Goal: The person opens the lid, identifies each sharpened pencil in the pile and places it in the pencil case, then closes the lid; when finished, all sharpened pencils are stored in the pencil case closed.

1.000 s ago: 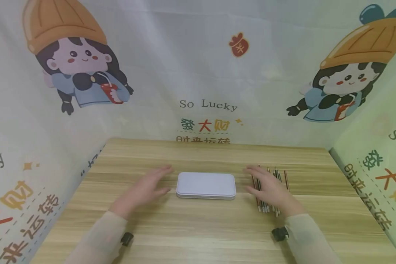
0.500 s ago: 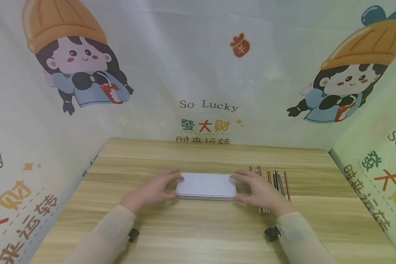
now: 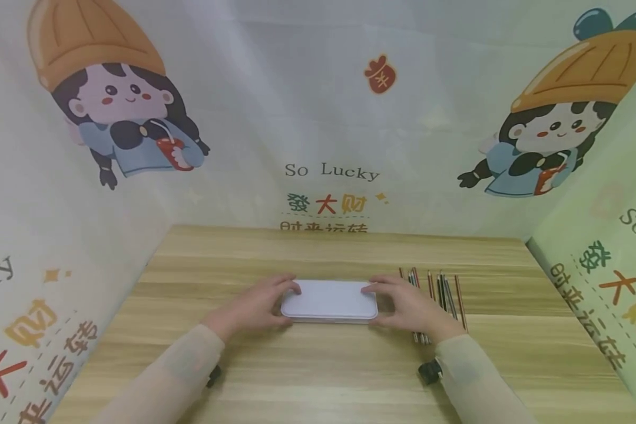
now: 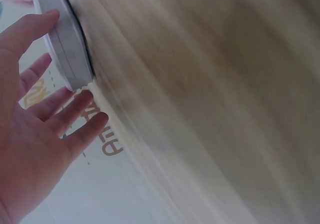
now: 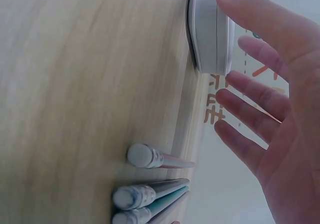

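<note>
Gap closed: left hand (image 3: 254, 307), right hand (image 3: 410, 305) pinch white case (image 3: 329, 299) by ends, likely steadied; pencils (image 3: 443, 292) toward tabletop (image 3: 318, 377) right edge.

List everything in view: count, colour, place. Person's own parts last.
Case: one, white, closed, between the hands.
Pencils: several, count unclear, dark and reddish, right of the case.
Table: one, light wood-coloured, beneath case and pencils.
Backdrop: count unclear, pale with printed figures, around the table.
Wrist devices: two, black, at the wrists.
Sleeves: two, pale, on the forearms.
Left hand: one, gripping the case's left end.
Right hand: one, gripping the case's right end.
</note>
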Demonstrator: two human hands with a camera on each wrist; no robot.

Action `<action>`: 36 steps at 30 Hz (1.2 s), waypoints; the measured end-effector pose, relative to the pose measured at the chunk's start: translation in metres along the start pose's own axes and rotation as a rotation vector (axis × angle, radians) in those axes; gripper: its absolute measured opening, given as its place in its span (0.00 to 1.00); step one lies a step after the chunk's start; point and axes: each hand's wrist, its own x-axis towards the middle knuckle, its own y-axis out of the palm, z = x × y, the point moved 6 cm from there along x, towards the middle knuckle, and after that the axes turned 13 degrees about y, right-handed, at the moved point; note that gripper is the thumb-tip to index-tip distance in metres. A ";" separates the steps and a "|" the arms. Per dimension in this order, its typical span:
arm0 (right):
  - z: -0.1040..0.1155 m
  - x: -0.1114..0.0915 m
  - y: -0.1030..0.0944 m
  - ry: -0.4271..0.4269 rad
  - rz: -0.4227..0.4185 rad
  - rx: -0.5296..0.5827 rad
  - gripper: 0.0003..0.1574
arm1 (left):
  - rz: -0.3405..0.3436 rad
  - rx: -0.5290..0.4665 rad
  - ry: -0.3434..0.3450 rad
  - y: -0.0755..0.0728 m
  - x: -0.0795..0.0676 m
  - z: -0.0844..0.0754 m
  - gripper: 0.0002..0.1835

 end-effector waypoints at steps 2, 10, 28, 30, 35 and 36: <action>0.000 0.001 0.000 -0.005 0.005 -0.009 0.40 | 0.008 0.015 0.013 0.001 0.002 0.000 0.30; -0.001 0.008 0.006 -0.001 0.014 -0.028 0.41 | -0.016 0.064 0.054 0.002 0.004 0.002 0.31; -0.001 0.014 0.003 -0.014 -0.044 -0.063 0.40 | -0.005 0.134 0.064 0.004 0.014 0.008 0.38; -0.002 0.015 0.002 -0.013 -0.050 -0.069 0.40 | -0.006 0.129 0.060 0.004 0.015 0.008 0.38; -0.005 0.016 0.003 -0.010 -0.054 -0.075 0.41 | -0.018 0.101 0.042 0.003 0.016 0.008 0.38; -0.006 0.016 0.002 -0.011 -0.055 -0.071 0.41 | -0.018 0.101 0.044 0.004 0.016 0.008 0.38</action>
